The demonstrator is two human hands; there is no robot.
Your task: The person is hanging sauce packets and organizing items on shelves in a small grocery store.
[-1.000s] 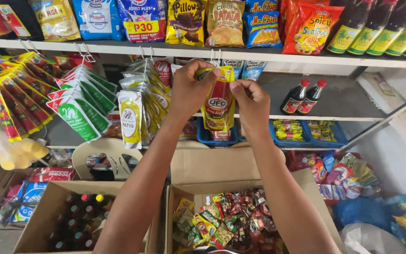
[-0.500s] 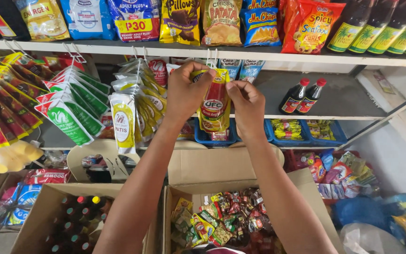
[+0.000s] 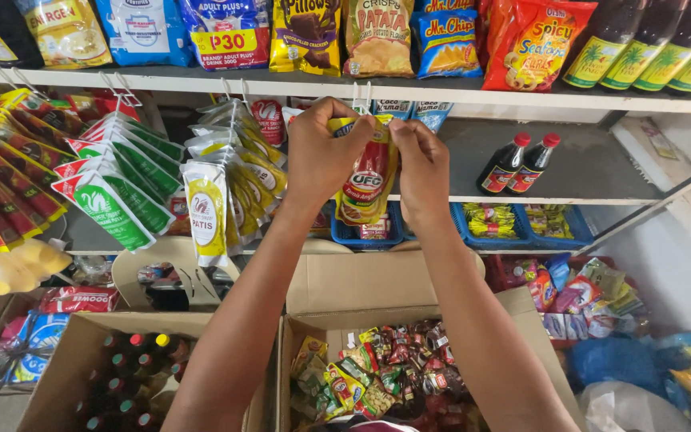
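Both my hands are raised to a metal hook (image 3: 361,98) under the top shelf (image 3: 441,96). My left hand (image 3: 323,152) and my right hand (image 3: 419,166) pinch the top of a yellow and red sauce pouch (image 3: 365,178) that hangs between them. More pouches hang behind it. Green sachets (image 3: 117,192) and yellow and white sachets (image 3: 209,210) hang in rows to the left.
An open carton (image 3: 409,320) of mixed sachets sits below my arms; another carton (image 3: 65,360) of capped bottles is at lower left. Snack bags (image 3: 377,36) line the top shelf. Two dark sauce bottles (image 3: 517,164) stand on the middle shelf above blue trays (image 3: 513,224).
My hands with the pouch have shifted slightly left and up toward the hook; the view has tilted a little.
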